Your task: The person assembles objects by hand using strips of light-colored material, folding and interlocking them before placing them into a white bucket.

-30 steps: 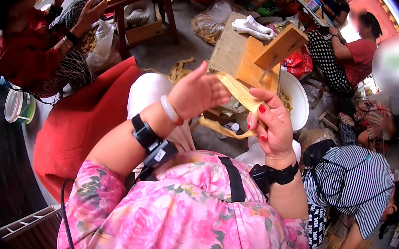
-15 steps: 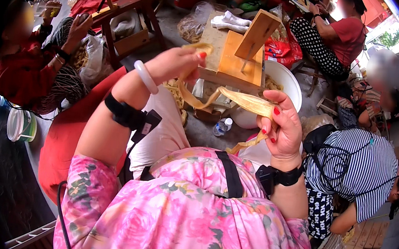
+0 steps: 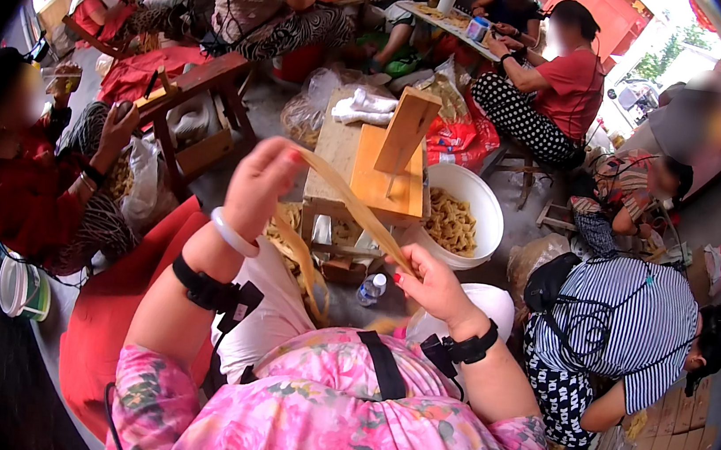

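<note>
A long, limp tan strip (image 3: 360,213), whose material I cannot make out, stretches slantwise between my two hands. My left hand (image 3: 258,191), raised higher, is closed on its upper end. Lower and to the right, my right hand (image 3: 435,289) pinches the other end between thumb and fingers. More of the tan strip hangs loosely below my left hand, over my lap, partly blurred. Just beyond my hands stands a wooden bench (image 3: 329,155), bearing an orange-brown board (image 3: 364,179) with an upright wooden block (image 3: 408,131) and a thin metal pin.
Right of the bench is a white bucket (image 3: 492,212) holding curled tan pieces (image 3: 450,222). White cloth gloves (image 3: 365,106) lie on the bench. A plastic bottle (image 3: 371,290) stands on the floor. People sit around; one in stripes (image 3: 626,317) bends close at my right.
The strip has gone from slack and twisted to drawn out straight. My left hand has moved left and lower, my right hand left and lower. The view has shifted, showing more of the room.
</note>
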Motion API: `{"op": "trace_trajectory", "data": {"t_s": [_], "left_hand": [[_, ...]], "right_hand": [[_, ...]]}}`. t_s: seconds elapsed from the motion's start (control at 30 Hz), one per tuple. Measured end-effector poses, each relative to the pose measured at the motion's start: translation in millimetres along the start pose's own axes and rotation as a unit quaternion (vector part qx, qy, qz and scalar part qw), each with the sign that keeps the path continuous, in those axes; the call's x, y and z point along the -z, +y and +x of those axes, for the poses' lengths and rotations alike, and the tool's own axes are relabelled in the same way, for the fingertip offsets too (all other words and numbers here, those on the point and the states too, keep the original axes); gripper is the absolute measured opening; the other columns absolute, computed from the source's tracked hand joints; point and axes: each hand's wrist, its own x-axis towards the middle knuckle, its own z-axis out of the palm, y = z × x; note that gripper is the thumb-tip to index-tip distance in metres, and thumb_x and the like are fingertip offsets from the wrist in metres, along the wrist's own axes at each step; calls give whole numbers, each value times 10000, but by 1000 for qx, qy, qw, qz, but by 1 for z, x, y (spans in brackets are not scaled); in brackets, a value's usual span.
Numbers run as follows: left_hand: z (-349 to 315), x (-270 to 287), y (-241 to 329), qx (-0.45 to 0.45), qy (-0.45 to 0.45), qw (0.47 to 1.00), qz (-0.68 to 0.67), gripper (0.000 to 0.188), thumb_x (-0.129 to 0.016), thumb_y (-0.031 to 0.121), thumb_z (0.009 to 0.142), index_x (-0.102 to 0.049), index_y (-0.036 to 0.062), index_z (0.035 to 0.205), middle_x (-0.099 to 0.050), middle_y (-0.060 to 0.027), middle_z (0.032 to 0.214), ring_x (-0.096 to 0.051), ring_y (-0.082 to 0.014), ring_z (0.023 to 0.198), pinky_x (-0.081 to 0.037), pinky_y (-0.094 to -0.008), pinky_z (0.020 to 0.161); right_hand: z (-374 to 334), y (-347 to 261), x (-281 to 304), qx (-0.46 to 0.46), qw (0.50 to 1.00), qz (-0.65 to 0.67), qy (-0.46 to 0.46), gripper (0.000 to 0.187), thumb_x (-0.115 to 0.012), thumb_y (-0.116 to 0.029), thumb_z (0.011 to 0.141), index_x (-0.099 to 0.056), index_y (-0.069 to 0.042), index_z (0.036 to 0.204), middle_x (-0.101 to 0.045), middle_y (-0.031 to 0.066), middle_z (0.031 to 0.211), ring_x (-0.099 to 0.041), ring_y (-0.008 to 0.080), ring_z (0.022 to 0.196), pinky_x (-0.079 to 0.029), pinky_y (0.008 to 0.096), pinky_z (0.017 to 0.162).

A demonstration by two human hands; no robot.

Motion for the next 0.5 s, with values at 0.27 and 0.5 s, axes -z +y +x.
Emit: {"op": "trace_trajectory", "data": {"t_s": [0.27, 0.5], "left_hand": [[-32, -26, -14, -185, -104, 931, 297, 644, -675, 151, 845, -375, 26, 1402, -460, -140, 1342, -439, -246, 1263, -337, -358, 1050], [-54, -60, -41, 152, -368, 917, -8, 397, -632, 198, 929, -504, 37, 1269, -579, -5, 1057, -520, -74, 921, -460, -241, 801]], "right_hand": [[2, -9, -3, 199, 921, -315, 115, 259, -540, -21, 757, -641, -72, 990, -632, 144, 874, -613, 351, 774, -491, 423, 685], [5, -39, -17, 242, 910, -313, 121, 212, -560, -24, 756, -552, -67, 963, -578, 124, 863, -578, 344, 817, -449, 431, 722]]}}
